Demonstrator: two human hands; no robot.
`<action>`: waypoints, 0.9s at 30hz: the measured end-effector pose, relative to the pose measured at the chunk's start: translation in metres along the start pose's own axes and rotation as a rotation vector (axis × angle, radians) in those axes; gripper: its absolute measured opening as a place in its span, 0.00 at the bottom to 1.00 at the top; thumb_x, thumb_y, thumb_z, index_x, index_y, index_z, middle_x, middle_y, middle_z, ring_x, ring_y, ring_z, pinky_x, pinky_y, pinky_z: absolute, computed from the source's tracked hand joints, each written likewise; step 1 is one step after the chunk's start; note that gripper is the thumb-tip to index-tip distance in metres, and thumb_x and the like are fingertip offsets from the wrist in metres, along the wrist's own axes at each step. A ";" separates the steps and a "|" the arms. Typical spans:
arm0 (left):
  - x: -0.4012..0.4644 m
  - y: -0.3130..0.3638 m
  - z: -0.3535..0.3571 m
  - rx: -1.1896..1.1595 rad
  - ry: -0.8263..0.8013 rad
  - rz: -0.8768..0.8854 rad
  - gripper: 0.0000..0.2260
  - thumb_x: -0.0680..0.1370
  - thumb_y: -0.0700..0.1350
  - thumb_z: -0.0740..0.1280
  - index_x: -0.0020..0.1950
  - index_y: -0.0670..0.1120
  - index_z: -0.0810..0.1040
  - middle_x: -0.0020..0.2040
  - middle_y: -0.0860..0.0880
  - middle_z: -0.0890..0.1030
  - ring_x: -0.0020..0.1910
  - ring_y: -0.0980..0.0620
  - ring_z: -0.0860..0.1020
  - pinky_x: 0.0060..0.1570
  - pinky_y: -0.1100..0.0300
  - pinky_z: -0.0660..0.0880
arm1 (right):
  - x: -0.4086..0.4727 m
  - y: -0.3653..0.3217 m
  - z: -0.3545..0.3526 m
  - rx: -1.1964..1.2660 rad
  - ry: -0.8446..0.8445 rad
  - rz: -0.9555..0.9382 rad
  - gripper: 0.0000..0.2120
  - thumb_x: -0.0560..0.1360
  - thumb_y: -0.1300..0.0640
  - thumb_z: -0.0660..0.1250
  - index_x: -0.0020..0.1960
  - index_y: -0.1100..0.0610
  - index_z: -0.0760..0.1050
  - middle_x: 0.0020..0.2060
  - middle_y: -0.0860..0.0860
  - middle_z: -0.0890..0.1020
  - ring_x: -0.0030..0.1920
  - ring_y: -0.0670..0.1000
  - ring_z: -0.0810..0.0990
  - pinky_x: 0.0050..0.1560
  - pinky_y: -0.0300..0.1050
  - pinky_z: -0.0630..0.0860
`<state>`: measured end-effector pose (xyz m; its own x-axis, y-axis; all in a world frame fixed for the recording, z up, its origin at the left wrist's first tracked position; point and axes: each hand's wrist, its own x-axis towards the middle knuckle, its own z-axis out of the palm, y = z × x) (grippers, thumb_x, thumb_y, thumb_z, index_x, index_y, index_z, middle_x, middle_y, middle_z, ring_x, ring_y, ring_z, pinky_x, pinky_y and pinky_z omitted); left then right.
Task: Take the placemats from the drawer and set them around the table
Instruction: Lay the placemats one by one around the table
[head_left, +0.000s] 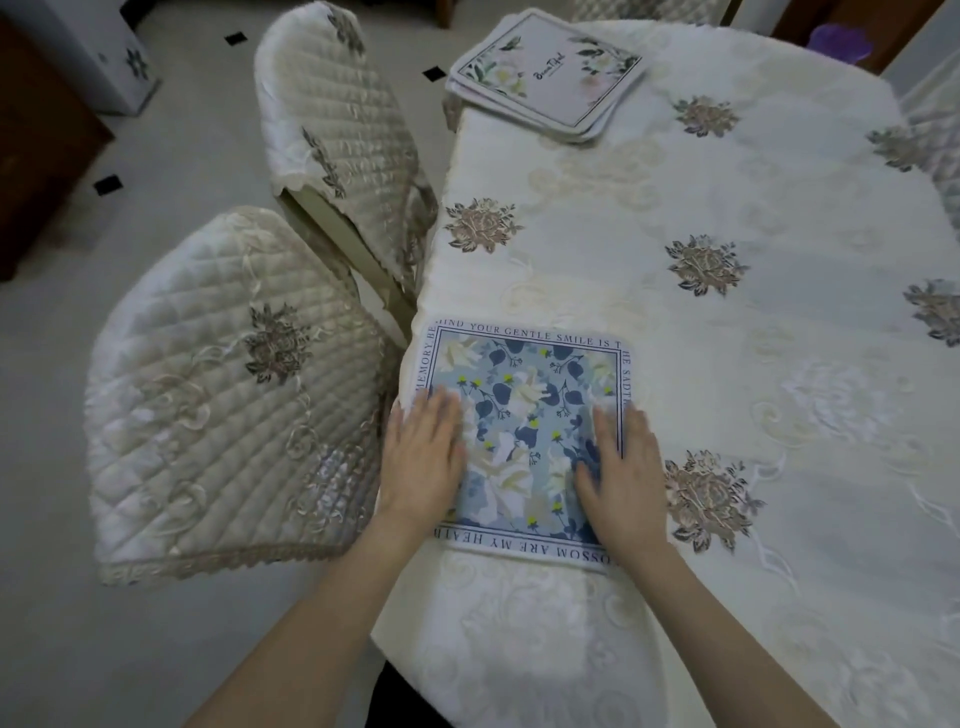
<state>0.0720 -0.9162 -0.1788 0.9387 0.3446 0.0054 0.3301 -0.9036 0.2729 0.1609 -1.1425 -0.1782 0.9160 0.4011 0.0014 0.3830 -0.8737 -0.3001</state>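
Now both hands – left hand (423, 457), right hand (621, 467) – fingers flat on blue placemat (524, 405); embroidered tablecloth (727, 364), quilted chairs (234, 395).

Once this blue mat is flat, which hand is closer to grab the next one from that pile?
Probably the left hand: the stack of placemats lies far ahead on the table's left edge, on its side; the right hand would cross over.

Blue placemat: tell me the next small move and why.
Probably lift both hands off the blue placemat and reach for the stack of placemats at the far corner: the left hand and right hand press it flat, already at the table edge.
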 end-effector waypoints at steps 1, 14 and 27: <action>-0.002 0.005 0.005 0.022 -0.026 0.065 0.23 0.82 0.51 0.52 0.75 0.44 0.62 0.76 0.46 0.61 0.75 0.46 0.59 0.72 0.45 0.52 | -0.001 0.001 0.008 -0.002 -0.014 -0.047 0.30 0.79 0.48 0.55 0.78 0.53 0.53 0.77 0.58 0.55 0.77 0.58 0.52 0.75 0.54 0.51; 0.081 0.045 0.006 0.013 -0.068 0.198 0.27 0.78 0.53 0.41 0.77 0.45 0.47 0.78 0.47 0.51 0.77 0.48 0.50 0.74 0.51 0.42 | 0.080 -0.072 0.015 0.225 -0.040 -0.156 0.31 0.80 0.42 0.40 0.78 0.56 0.49 0.77 0.50 0.52 0.77 0.47 0.47 0.77 0.47 0.44; 0.116 -0.017 0.034 0.023 -0.078 0.224 0.26 0.82 0.54 0.42 0.78 0.44 0.48 0.78 0.50 0.48 0.77 0.54 0.46 0.75 0.58 0.41 | 0.119 -0.015 0.042 -0.005 -0.082 -0.098 0.31 0.81 0.41 0.40 0.79 0.55 0.44 0.78 0.51 0.48 0.77 0.46 0.42 0.75 0.41 0.37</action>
<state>0.1791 -0.8695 -0.2151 0.9933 0.1147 -0.0107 0.1137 -0.9613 0.2511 0.2596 -1.0701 -0.2133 0.8616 0.5052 -0.0479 0.4705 -0.8306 -0.2977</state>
